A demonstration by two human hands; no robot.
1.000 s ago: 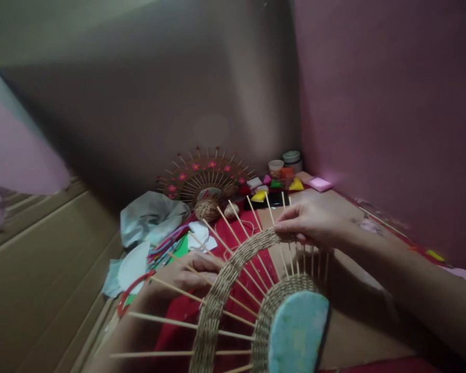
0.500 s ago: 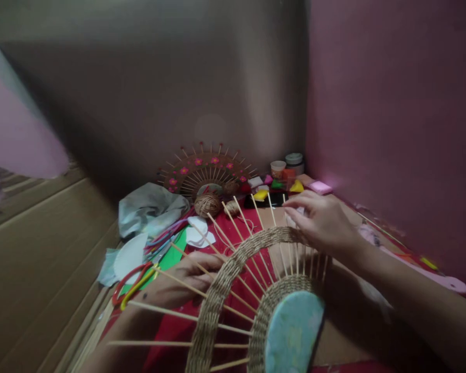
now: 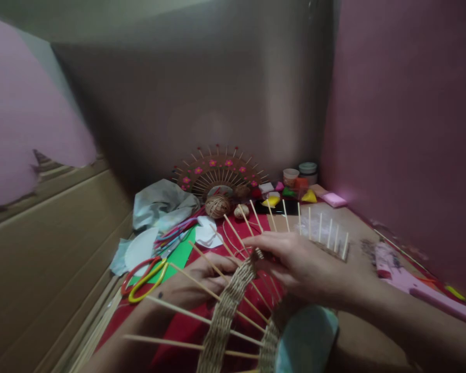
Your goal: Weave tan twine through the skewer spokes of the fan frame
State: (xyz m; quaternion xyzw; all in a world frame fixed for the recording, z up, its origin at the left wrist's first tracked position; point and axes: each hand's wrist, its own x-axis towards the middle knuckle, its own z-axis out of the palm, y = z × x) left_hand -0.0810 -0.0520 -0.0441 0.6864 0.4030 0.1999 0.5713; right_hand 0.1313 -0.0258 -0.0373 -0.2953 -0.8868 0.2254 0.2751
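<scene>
A craft corner, this, squeezed in between a pink wall (image 3: 404,129) and cardboard (image 3: 66,269)! Look: twine (image 3: 217,206), scissors (image 3: 163,261), pipe cleaners (image 3: 176,231), a glue gun (image 3: 431,297), and a flowered fan (image 3: 218,173) standing at the back!

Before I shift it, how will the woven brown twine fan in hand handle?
The woven brown twine fan should be fairly stiff, as straight pale wooden sticks run through it. Their thin, protruding tips could snag or snap. It's probably light for its width, with open gaps between sticks.

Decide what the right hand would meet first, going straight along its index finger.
Probably the pale, thin wooden stick just beyond the right hand, though depth is unclear; they may already touch.
</scene>
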